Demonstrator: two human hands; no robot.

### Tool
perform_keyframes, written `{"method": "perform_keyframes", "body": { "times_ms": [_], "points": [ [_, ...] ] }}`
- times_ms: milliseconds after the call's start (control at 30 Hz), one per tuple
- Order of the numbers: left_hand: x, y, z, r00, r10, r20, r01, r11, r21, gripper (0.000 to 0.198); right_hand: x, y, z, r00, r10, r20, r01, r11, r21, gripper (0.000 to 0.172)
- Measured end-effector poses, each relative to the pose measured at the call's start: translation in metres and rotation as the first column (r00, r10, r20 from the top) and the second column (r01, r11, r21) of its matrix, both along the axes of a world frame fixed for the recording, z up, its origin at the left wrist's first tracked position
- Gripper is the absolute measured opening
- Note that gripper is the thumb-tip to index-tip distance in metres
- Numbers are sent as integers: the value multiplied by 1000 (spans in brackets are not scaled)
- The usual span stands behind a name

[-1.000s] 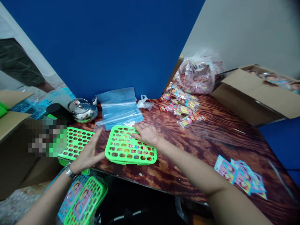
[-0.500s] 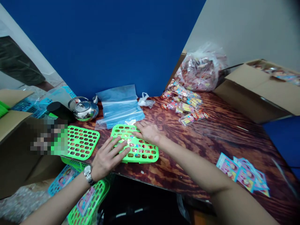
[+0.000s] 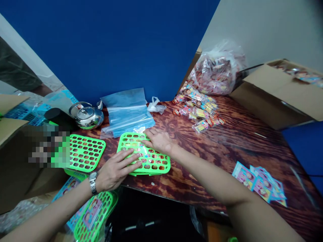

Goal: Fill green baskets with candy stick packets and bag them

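Observation:
A green perforated basket [image 3: 153,161] lies near the table's front edge, with colourful items showing through its holes. My left hand [image 3: 121,166] rests flat on its left part, fingers spread, a silver watch on the wrist. At the basket's upper edge, my right hand [image 3: 158,141] touches the rim with its fingers apart. To the left sits another green perforated basket [image 3: 85,153]. Behind the middle basket lie clear plastic bags [image 3: 128,112]. Small packets with cartoon figures [image 3: 202,111] are heaped farther back on the right.
A metal kettle [image 3: 88,116] stands at the back left. Printed cards [image 3: 262,185] lie on the right of the table [image 3: 214,151]. Open cardboard boxes stand at the far left [image 3: 22,161] and right [image 3: 282,90]. More baskets with cards [image 3: 94,215] are below the front edge.
My left hand has shifted slightly lower on the basket, and its fingers have moved down a little. My right hand stays at the upper edge. The view has shifted slightly.

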State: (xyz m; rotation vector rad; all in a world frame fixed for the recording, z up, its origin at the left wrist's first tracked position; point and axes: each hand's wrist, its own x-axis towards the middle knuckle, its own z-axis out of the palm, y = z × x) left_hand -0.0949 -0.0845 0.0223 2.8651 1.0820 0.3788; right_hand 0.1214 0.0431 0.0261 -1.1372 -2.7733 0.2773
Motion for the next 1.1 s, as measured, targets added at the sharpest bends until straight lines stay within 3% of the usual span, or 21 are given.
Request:
{"method": "perform_keyframes", "body": {
  "times_ms": [167,300,667,867,1100],
  "points": [
    [7,-5,3,1000,0,19,-1,998,68,48,0,0,1,998,9,55,-9,1000,-15,54],
    [11,-8,-4,999,13,34,-19,983,184,40,0,-1,2,996,22,86,-21,1000,-4,55],
    [13,-15,-24,997,-6,72,-14,962,272,39,-1,-2,5,995,33,93,-32,999,-17,54],
    [11,-12,-27,996,-61,61,43,966,256,38,0,-3,4,997,28,67,-24,998,-53,54],
    [15,-13,-20,994,-28,106,9,985,173,39,1,0,10,997,4,82,5,993,-114,49]
  ]
}}
